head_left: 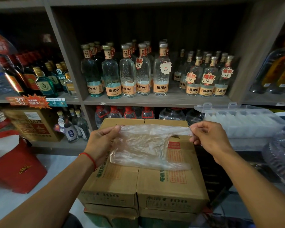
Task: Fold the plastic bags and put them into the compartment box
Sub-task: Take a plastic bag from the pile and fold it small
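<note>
bag stretched out, fold not yet begun

left hand (104, 143) and right hand (209, 139) each pinch a top corner of the plastic bag (146, 147), held taut above the cardboard carton (171, 186). compartment box (240, 119) sits open to the right. next, probably: bring the ends together evenly.

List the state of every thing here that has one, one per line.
plastic bag: unfolded, stretched flat between both hands above the cartons
left hand: pinches the bag's left top corner
right hand: pinches the bag's right handle
compartment box: lid closed
cardboard cartons: flaps closed, stacked
</note>
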A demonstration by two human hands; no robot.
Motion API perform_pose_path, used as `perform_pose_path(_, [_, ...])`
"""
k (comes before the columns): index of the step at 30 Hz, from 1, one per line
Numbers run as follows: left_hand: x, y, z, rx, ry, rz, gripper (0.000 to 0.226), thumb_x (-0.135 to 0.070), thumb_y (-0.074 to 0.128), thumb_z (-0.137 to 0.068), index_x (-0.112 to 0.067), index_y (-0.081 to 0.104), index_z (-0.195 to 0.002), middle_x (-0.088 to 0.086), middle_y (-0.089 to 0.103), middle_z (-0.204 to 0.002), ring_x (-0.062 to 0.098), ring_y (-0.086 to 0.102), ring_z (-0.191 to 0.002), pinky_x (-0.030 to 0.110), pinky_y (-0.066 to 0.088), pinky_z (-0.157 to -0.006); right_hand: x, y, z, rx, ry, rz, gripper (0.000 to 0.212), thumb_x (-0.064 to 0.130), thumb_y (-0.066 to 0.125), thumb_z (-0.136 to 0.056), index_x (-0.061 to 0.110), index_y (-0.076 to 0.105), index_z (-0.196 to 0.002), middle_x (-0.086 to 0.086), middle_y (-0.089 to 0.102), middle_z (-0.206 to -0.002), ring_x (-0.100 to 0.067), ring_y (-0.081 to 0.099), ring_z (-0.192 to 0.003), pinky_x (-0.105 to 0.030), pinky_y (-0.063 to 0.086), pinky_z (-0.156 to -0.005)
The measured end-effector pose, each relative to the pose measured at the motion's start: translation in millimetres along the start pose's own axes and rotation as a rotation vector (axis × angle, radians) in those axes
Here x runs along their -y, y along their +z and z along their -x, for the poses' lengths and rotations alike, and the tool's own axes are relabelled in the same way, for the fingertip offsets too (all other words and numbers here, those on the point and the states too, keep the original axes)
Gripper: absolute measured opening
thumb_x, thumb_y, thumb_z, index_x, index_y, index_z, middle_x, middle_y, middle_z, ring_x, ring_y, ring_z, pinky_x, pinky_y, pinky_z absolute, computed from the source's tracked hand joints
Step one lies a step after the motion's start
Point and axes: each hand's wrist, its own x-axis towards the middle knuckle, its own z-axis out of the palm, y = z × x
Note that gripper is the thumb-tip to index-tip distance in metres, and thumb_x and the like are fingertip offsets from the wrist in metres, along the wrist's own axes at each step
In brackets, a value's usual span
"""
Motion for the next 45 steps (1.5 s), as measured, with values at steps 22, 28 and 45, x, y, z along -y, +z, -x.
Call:
perform_pose_path(22, [-10.6, 14.7, -3.0, -0.234, 0.483, -0.154, 0.019, -0.023, 0.051, -0.109, -0.012, 0.057, -0.094, -0.002, 0.048, -0.054, 0.009, 0.042, -0.042, 0.024, 0.038, -0.039, 13.2, 6.1, 4.6, 0.053, -0.088, -0.075, 0.017, 0.017, 0.057, -0.107, 0.019, 0.071, -0.098, 0.005, 0.072, -0.070, -0.010, 0.064, -0.056, -0.027, 0.051, -0.056])
perform_pose_path(28, [-31.5, 27.1, 14.7, -0.117, 0.628, -0.194, 0.017, -0.025, 0.047, -0.110, -0.019, 0.054, -0.097, -0.005, 0.045, -0.060, 0.012, 0.040, -0.049, 0.028, 0.037, -0.043, 35.6, 2.7, 16.5, -0.148, -0.249, 0.229, 0.013, 0.031, 0.059, -0.104, 0.027, 0.068, -0.111, 0.011, 0.069, -0.105, -0.004, 0.063, -0.096, -0.032, 0.051, -0.092])
perform_pose_path(45, [-33.3, 23.2, 23.0, 0.252, 0.395, -0.436, 0.067, -0.066, 0.054, -0.097, -0.001, 0.073, -0.092, 0.018, 0.073, -0.088, 0.037, 0.072, -0.082, 0.053, 0.059, -0.078, 78.6, 59.4, 21.1, 0.147, -0.487, -0.069, 0.025, 0.035, 0.067, -0.101, 0.015, 0.078, -0.090, -0.012, 0.073, -0.082, -0.034, 0.068, -0.078, -0.051, 0.058, -0.065])
